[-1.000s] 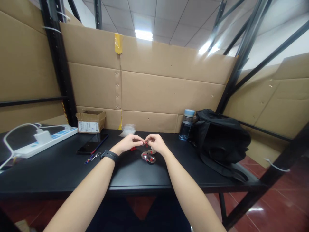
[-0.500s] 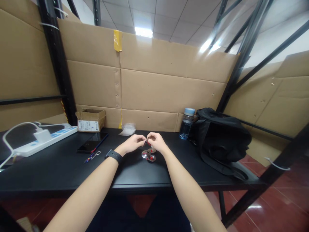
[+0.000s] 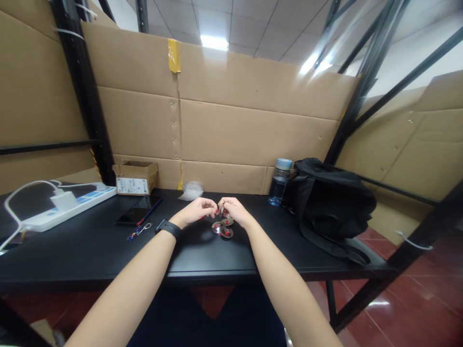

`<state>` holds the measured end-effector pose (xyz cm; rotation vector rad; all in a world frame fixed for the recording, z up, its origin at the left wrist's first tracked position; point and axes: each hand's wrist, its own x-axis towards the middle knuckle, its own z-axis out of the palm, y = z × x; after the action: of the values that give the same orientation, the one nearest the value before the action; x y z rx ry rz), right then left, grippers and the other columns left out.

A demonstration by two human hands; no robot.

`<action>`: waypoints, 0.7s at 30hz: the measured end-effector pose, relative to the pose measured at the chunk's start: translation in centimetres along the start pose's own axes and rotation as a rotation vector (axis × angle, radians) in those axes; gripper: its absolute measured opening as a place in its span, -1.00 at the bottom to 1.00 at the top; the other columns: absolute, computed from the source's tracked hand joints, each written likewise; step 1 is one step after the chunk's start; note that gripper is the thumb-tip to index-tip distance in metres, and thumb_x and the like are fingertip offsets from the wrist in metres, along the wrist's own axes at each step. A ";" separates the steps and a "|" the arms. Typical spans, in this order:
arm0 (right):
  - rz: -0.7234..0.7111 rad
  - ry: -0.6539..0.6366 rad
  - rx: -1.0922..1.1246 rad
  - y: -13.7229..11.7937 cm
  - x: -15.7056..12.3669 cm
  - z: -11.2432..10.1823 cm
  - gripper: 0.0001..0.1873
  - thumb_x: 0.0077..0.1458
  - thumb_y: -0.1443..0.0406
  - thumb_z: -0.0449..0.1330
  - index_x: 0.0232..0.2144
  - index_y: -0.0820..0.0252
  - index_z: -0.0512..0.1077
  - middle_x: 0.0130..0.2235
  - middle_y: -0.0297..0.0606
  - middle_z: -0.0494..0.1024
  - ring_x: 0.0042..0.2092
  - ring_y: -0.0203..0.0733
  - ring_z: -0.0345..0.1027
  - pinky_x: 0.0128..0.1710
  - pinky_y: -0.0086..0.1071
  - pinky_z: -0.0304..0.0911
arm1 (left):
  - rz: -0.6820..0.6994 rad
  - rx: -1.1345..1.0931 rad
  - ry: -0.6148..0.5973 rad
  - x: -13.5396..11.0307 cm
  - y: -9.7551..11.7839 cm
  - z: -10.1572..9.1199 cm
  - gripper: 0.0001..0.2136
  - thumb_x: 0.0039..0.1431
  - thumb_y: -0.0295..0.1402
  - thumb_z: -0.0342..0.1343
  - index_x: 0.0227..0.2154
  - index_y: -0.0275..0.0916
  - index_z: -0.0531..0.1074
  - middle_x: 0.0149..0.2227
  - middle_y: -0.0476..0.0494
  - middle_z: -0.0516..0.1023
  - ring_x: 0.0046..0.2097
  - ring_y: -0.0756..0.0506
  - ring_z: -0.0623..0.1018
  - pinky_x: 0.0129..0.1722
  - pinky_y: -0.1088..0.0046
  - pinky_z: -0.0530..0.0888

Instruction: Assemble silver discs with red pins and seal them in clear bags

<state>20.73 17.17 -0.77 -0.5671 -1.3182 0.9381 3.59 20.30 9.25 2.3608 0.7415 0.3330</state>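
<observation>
My right hand point(image 3: 234, 211) is closed in a pinch on a small shiny metal disc point(image 3: 222, 210) with red on it, tilted on edge. From the left, my left hand point(image 3: 198, 211), with a dark watch on the wrist, reaches to the same spot. Its thumb and forefinger are pinched together at a red bit beside the disc; what exactly they grip is too small to make out. Just below the hands, more metal discs point(image 3: 226, 233) with red centres lie overlapping on the black table point(image 3: 202, 262).
At the left are a white power strip point(image 3: 72, 207), a small open cardboard box point(image 3: 135, 178), a phone point(image 3: 139, 210) and a keyring point(image 3: 139, 231). A crumpled clear bag point(image 3: 191, 191) lies at the back. A water bottle point(image 3: 279, 183) and a black backpack point(image 3: 331, 207) stand right.
My hands have drawn slightly apart, and the disc between them now shows more upright at my right fingertips. The discs on the table stay put; the view has shifted slightly.
</observation>
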 end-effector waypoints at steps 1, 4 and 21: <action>-0.004 -0.009 0.001 0.0 0.0 0.0 -0.81 -0.08 0.43 -0.02 -0.53 0.21 0.38 -0.54 -0.37 0.48 -0.55 -0.36 0.20 -0.50 -0.52 0.14 | -0.004 -0.030 0.000 0.0 0.1 0.0 -0.83 -0.01 -0.30 0.23 -0.40 -0.30 0.49 -0.43 -0.11 0.58 -0.35 -0.06 0.56 -0.26 0.44 0.45; -0.013 -0.034 0.006 0.2 0.0 0.2 -0.82 -0.08 0.43 -0.02 -0.52 0.20 0.38 -0.54 -0.38 0.48 -0.55 -0.35 0.22 -0.50 -0.51 0.14 | 0.009 -0.107 -0.010 0.0 0.1 0.3 -0.84 -0.04 -0.35 0.26 -0.38 -0.30 0.47 -0.42 -0.14 0.62 -0.33 -0.08 0.61 -0.23 0.41 0.49; -0.031 0.367 0.017 -0.2 0.4 -1.5 -0.85 -0.24 0.34 -0.04 -0.71 0.14 0.28 -0.76 -0.38 0.25 -0.67 -0.33 0.05 -0.61 -0.47 -0.01 | 0.026 0.594 0.298 -1.3 -1.8 -4.8 -0.80 0.03 -0.21 0.29 -0.32 -0.19 0.64 -0.32 -0.11 0.69 -0.24 -0.17 0.65 -0.15 0.38 0.51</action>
<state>22.19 17.64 -0.69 -0.6690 -0.9857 0.7752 -0.20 23.06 11.70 2.9150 1.0658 0.5441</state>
